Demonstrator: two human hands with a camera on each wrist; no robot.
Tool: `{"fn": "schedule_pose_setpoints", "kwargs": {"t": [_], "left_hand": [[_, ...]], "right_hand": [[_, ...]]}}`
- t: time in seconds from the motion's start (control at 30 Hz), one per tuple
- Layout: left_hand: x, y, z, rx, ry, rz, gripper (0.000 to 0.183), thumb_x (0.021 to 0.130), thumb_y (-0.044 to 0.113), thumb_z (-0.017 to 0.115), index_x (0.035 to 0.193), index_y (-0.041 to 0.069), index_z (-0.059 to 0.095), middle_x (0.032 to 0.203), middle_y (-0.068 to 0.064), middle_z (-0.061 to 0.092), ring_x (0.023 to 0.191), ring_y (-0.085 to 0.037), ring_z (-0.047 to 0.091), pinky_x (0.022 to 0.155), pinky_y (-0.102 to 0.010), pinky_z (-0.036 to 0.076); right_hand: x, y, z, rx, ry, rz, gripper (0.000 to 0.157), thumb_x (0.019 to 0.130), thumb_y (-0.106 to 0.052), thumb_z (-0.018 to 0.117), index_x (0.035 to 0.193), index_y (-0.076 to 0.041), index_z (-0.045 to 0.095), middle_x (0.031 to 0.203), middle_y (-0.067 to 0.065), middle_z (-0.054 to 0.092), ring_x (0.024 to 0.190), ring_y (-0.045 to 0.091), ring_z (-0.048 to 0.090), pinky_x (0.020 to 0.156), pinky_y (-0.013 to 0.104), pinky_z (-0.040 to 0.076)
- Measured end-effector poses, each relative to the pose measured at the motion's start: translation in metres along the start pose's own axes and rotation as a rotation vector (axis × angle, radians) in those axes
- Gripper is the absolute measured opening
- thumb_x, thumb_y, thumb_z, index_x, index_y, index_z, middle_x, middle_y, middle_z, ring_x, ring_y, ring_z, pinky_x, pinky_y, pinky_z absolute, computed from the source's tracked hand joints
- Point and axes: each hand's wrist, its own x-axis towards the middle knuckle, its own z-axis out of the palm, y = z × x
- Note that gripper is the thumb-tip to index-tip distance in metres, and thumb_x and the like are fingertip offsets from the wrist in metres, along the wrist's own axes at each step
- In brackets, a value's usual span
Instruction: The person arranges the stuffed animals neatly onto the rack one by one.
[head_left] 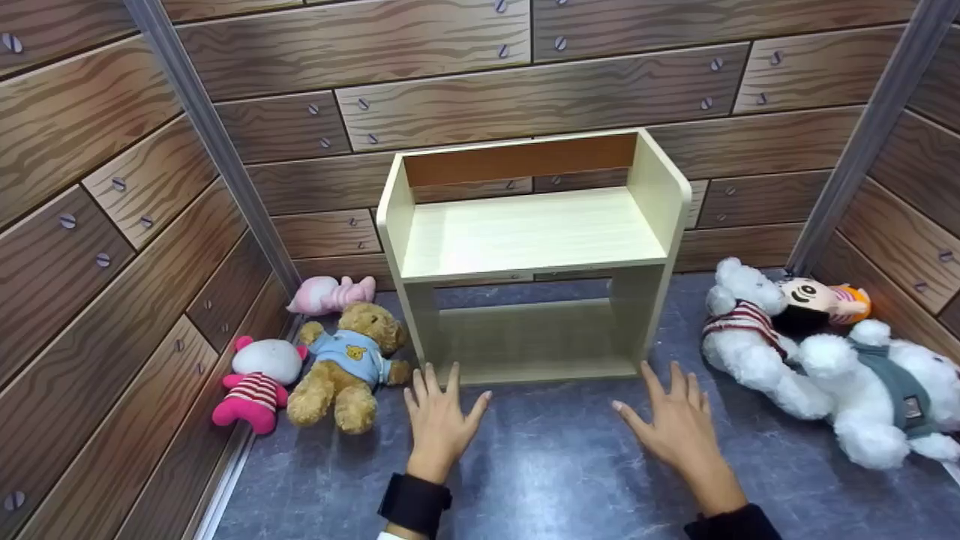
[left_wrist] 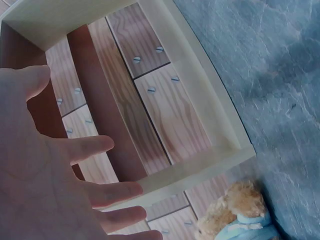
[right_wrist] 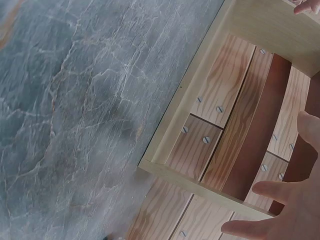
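A pale wooden two-tier shelf unit (head_left: 532, 232) stands upright against the back wall, with both tiers holding nothing. My left hand (head_left: 439, 420) is spread in front of its lower left corner, palm down and fingers straight. On the other side, my right hand (head_left: 675, 427) is spread likewise, near the lower right corner. Neither hand holds anything. Both wrist views show the frame of the shelf unit (left_wrist: 235, 145) beyond straight fingers. Just left of my left hand lies a brown teddy bear (head_left: 349, 367) in a blue shirt.
At left lie a pink plush toy (head_left: 330, 295) and a pink-and-grey plush (head_left: 262, 375) in stripes. At right are a white bear in a striped top (head_left: 750, 322), a white plush in green (head_left: 892, 390) and a black-haired doll (head_left: 817, 300). Wood-patterned walls (head_left: 442, 52) enclose the dark marbled floor (head_left: 555, 465).
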Motion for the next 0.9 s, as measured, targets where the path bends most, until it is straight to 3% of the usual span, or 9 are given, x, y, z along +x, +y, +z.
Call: {"fn": "schedule_pose_setpoints", "kwargs": {"t": [0.13,0.23,0.4,0.5,0.63,0.77,0.9], "left_hand": [[0.006,-0.007,-0.004,0.005,0.027,0.001,0.074,0.093,0.063,0.054,0.147,0.012,0.05,0.15,-0.034,0.036,0.142,-0.053,0.027,0.111,-0.068,0.026],[0.017,-0.02,-0.012,0.021,0.071,-0.02,0.07,0.092,0.051,0.063,0.144,0.005,0.05,0.146,-0.036,0.039,0.138,-0.054,0.032,0.108,-0.066,0.032],[0.045,-0.047,-0.041,-0.014,0.072,-0.153,0.073,0.09,0.032,0.07,0.143,-0.01,0.041,0.141,-0.043,0.037,0.135,-0.057,0.031,0.104,-0.065,0.038],[0.066,-0.065,-0.062,-0.058,0.028,-0.231,0.072,0.09,0.027,0.07,0.141,-0.015,0.039,0.139,-0.047,0.035,0.132,-0.059,0.03,0.104,-0.066,0.037],[0.09,-0.089,-0.08,-0.03,-0.029,-0.294,0.065,0.089,0.024,0.07,0.133,-0.015,0.044,0.133,-0.045,0.04,0.126,-0.057,0.037,0.1,-0.064,0.04],[0.106,-0.111,-0.083,0.009,-0.131,-0.353,0.068,0.089,0.023,0.069,0.139,-0.014,0.04,0.135,-0.039,0.041,0.129,-0.055,0.038,0.098,-0.066,0.042],[0.113,-0.128,-0.077,0.043,-0.232,-0.36,0.076,0.09,0.024,0.07,0.145,-0.014,0.033,0.143,-0.039,0.034,0.131,-0.058,0.036,0.101,-0.065,0.04]], "right_hand": [[0.004,-0.002,-0.001,0.01,0.015,0.002,0.083,0.095,-0.058,0.055,0.153,-0.002,0.035,0.149,0.043,0.026,0.136,0.065,0.022,0.106,0.077,0.021],[0.009,-0.002,-0.002,0.024,0.071,-0.009,0.081,0.095,-0.05,0.06,0.151,0.003,0.034,0.146,0.043,0.031,0.133,0.063,0.031,0.101,0.075,0.029],[0.026,-0.003,-0.003,0.062,0.24,-0.061,0.08,0.09,-0.031,0.071,0.146,0.011,0.033,0.136,0.043,0.043,0.121,0.06,0.045,0.093,0.07,0.04],[0.04,-0.003,-0.004,0.095,0.317,-0.067,0.081,0.088,-0.024,0.074,0.146,0.012,0.032,0.131,0.042,0.047,0.114,0.06,0.05,0.09,0.068,0.042],[0.059,-0.004,-0.005,0.162,0.375,-0.033,0.083,0.088,-0.018,0.073,0.15,0.011,0.025,0.132,0.042,0.048,0.108,0.06,0.054,0.084,0.067,0.046],[0.076,-0.003,-0.006,0.223,0.419,-0.011,0.083,0.09,-0.012,0.069,0.153,0.01,0.019,0.137,0.043,0.046,0.102,0.061,0.057,0.078,0.066,0.048],[0.087,0.0,-0.006,0.239,0.449,-0.003,0.075,0.092,-0.008,0.066,0.15,0.011,0.022,0.123,0.046,0.053,0.092,0.062,0.059,0.072,0.067,0.048]]}}
